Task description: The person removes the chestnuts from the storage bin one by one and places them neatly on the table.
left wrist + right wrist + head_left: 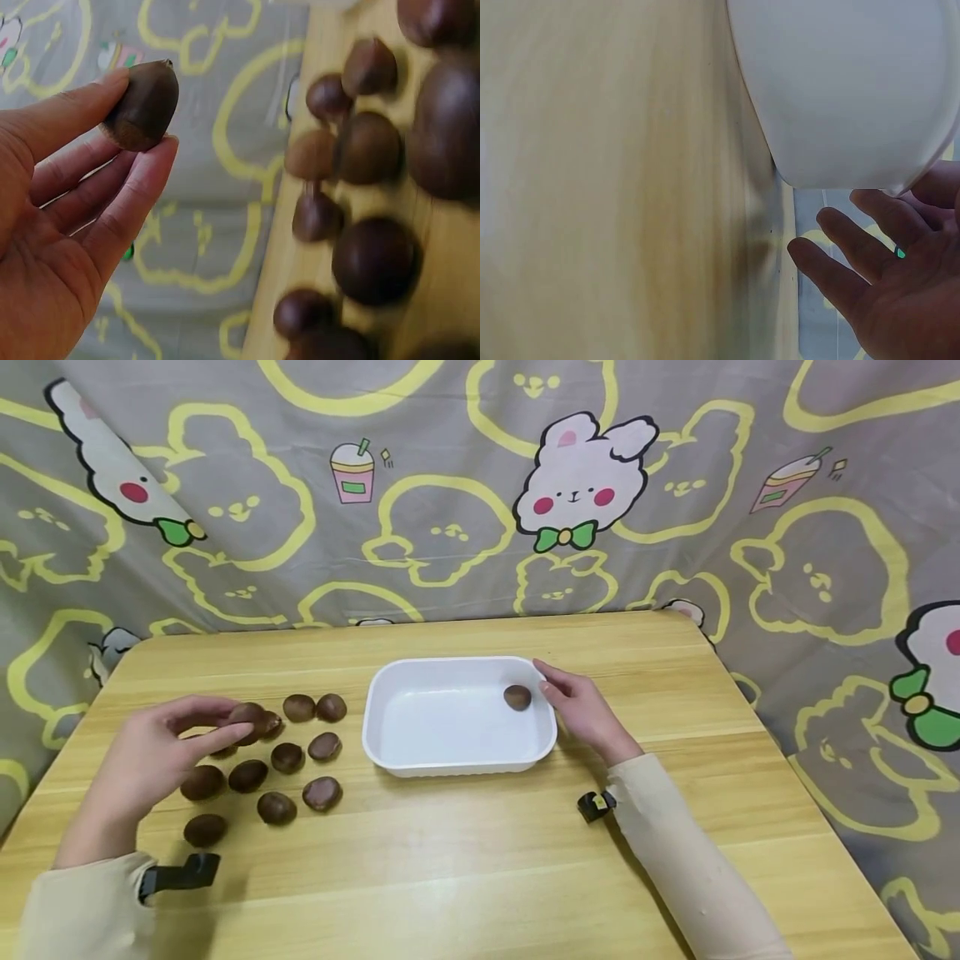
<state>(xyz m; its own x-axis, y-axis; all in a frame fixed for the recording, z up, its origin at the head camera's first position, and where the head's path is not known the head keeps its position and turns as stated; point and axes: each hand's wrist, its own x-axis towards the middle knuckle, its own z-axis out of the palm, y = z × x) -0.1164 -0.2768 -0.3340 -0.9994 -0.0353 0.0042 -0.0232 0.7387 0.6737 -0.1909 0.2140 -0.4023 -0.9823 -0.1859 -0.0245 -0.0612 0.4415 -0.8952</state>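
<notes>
Between thumb and fingertips, my left hand (pixel 142 762) pinches a brown chestnut (pixel 142 105), lifted above the table. Several loose chestnuts (pixel 277 808) lie under and to the right of that hand. A white rectangular plastic tray (pixel 450 768) stands in the middle of the table, and a single chestnut (pixel 517 697) lies inside it near the right end. At the tray's right rim, my right hand (pixel 581 706) holds the edge between thumb and index finger. The other fingers (pixel 829 274) of the right hand spread out beside the tray's outer wall.
The light wooden table (pixel 465 877) ends at a patterned cloth (pixel 450 443) hung behind it and along its sides. Both sleeves (pixel 693 860) carry a black wrist strap (pixel 596 806).
</notes>
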